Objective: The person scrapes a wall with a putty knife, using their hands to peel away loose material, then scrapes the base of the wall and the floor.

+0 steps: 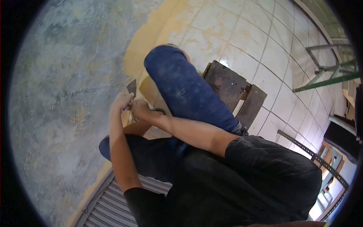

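Left hand (121,102) and right hand (140,109) sit pressed together, fingers curled shut around the handle of a flat dark blade that we take for a scraper (131,87). The scraper sticks out past our knuckles, and its edge rests where the yellow coat (137,45) meets the mottled grey surface (64,94). Our blue-clad knee (170,64) is raised just beside the hands, and the wooden stool (230,85) stands on the pale tiles (242,34) behind it. A ribbed grille (109,206) lies near our left elbow.

We judge the main risk to be a slip. With both hands crowded onto one short handle, a hard push could send the blade skidding off the yellow edge, and our knuckles would scrape along the rough grey. Too steep an angle could gouge the surface instead. The knee is close enough to be struck if the blade jumps sideways. Leaning this far forward could also tip our balance.
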Available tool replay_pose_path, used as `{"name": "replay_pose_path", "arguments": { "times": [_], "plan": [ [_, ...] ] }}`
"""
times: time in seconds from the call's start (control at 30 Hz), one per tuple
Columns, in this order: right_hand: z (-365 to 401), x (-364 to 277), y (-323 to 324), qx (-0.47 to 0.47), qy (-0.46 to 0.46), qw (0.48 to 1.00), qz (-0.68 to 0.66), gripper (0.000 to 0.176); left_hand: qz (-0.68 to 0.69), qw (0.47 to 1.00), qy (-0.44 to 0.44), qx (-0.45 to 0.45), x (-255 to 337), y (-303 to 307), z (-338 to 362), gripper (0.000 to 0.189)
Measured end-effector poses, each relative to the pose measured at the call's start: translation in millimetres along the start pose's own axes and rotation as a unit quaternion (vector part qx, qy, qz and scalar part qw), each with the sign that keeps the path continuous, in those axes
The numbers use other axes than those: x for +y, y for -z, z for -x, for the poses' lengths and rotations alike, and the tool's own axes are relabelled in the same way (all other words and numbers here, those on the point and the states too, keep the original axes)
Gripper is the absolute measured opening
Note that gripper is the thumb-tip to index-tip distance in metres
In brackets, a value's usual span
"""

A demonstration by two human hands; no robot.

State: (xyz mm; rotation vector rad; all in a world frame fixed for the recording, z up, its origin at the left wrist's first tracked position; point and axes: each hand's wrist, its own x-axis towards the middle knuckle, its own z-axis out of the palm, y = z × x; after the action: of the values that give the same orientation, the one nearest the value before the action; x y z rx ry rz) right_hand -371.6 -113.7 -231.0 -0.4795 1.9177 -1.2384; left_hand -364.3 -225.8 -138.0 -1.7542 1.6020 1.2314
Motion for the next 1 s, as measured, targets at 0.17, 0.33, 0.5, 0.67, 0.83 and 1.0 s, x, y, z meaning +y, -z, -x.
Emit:
{"name": "replay_pose_path", "arguments": {
  "times": [0.17,0.33,0.5,0.67,0.83,1.0],
  "plan": [
    [-16,4,6,-0.148,-0.164,0.964,-0.150,0.044,-0.129,0.981,-0.137,0.044,26,44,37,0.036],
    [-37,-12,17,-0.167,-0.189,0.947,-0.200,0.027,0.049,0.981,-0.174,0.073,27,58,27,0.033],
    [-44,-31,28,-0.126,-0.192,0.938,-0.260,0.023,0.001,0.986,-0.158,0.062,13,81,1,0.032],
    [-51,-25,29,-0.139,-0.150,0.923,-0.326,0.023,-0.010,0.964,-0.211,0.162,25,83,10,0.032],
    [-53,-9,10,-0.165,-0.159,0.933,-0.277,0.038,-0.079,0.966,-0.192,0.156,-4,79,2,0.033],
    [-43,-17,1,-0.071,-0.104,0.964,-0.234,0.033,-0.050,0.961,-0.214,0.169,-7,78,20,0.034]
  ]
}}
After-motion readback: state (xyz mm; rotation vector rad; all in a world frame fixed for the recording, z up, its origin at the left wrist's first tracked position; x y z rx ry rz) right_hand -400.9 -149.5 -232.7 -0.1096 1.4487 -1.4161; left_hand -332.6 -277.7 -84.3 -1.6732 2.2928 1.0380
